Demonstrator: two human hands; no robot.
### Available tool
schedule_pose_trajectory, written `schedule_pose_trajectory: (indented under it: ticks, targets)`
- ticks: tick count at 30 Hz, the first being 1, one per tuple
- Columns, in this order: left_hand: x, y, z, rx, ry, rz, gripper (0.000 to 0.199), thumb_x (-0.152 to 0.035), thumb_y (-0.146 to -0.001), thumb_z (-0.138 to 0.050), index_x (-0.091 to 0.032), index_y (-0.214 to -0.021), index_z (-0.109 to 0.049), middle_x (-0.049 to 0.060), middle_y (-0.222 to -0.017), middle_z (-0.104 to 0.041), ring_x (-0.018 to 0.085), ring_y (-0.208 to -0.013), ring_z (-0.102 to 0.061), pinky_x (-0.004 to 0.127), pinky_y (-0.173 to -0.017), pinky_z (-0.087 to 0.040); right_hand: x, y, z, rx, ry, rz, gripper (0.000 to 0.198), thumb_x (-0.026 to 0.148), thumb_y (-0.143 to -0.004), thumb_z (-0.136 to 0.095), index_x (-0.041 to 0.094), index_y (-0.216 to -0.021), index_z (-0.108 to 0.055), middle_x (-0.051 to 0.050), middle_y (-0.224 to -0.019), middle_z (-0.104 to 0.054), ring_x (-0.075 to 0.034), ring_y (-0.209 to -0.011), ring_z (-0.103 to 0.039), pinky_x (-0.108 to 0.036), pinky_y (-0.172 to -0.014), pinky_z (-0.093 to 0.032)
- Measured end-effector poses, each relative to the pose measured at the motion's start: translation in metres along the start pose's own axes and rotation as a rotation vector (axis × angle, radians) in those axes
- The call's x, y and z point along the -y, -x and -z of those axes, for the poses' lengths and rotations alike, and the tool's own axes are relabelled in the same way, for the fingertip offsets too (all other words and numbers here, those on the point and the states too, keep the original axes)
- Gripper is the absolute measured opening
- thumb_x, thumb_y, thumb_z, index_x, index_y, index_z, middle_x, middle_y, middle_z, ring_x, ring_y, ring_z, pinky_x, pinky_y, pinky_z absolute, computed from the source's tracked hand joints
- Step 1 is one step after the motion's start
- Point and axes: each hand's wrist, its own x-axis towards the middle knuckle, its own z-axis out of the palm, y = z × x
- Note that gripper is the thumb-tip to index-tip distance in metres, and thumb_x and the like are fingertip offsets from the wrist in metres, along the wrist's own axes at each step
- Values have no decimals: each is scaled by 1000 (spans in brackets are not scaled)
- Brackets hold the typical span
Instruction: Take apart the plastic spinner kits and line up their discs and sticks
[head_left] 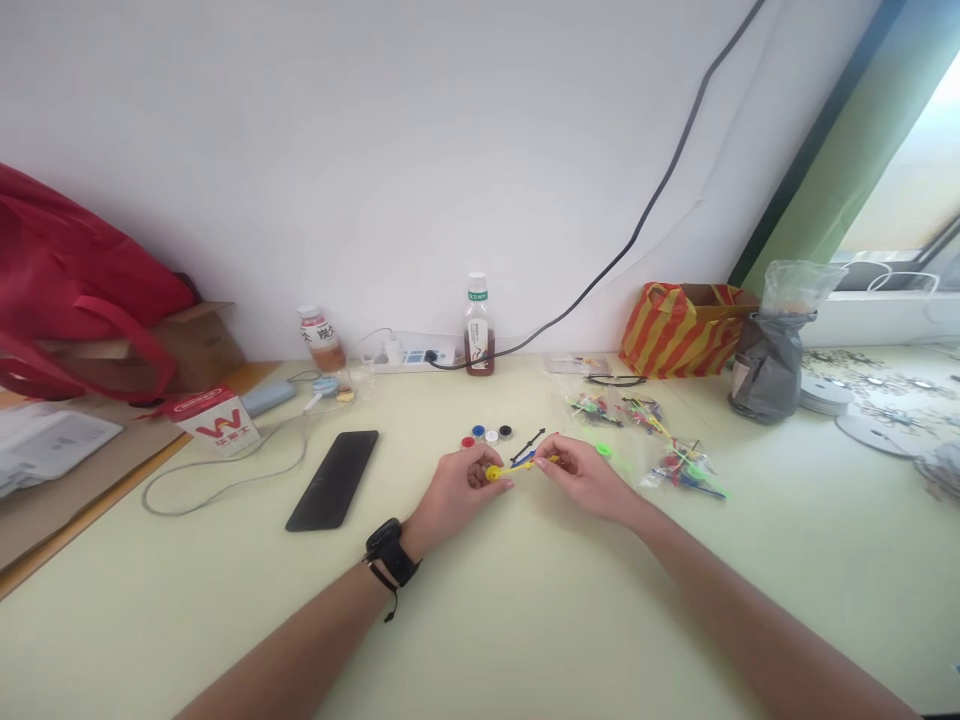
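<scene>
My left hand (461, 490), with a black watch at its wrist, is closed on a small yellow round plastic piece (493, 473). A thin yellow plastic stick (517, 467) runs from that piece to my right hand (581, 475), whose fingers pinch its far end. Whether the two yellow parts are joined, I cannot tell. Just beyond the fingers lie a black plastic arrow (527, 445) and a blue stick (523, 458), partly covered. Small round pieces sit behind my left hand: red (467, 442), blue (478, 430), white (491, 437) and black (505, 431).
Clear bags of colourful plastic parts (686, 465) lie to the right, near a green piece (603, 450). A phone (334, 480) and a red-white box (217, 420) are left. Behind stand a bottle (478, 330), a power strip (420, 355) and a striped bag (679, 330).
</scene>
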Motion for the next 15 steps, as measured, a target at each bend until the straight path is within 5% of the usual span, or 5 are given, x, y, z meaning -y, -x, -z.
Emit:
schedule_pose_trajectory:
  ticks: [6, 15]
  targets:
    - [-11, 3, -3, 99, 283, 7, 54, -43, -76, -87, -19, -121, -68, 9, -111, -73, 21, -88, -74, 38, -87, -63, 13, 1, 1, -19, -217, -14, 29, 49, -92, -68, 21, -98, -72, -6, -96, -69, -15, -70, -60, -33, -68, -53]
    - [-27, 4, -4, 220, 434, 58, 46, -44, -87, -79, -17, -123, -73, 13, -118, -75, 27, -108, -72, 43, -100, -58, 16, 5, -6, 46, -300, 43, 22, 41, -91, -72, 24, -101, -80, -6, -100, -69, -18, -80, -65, -37, -79, -57]
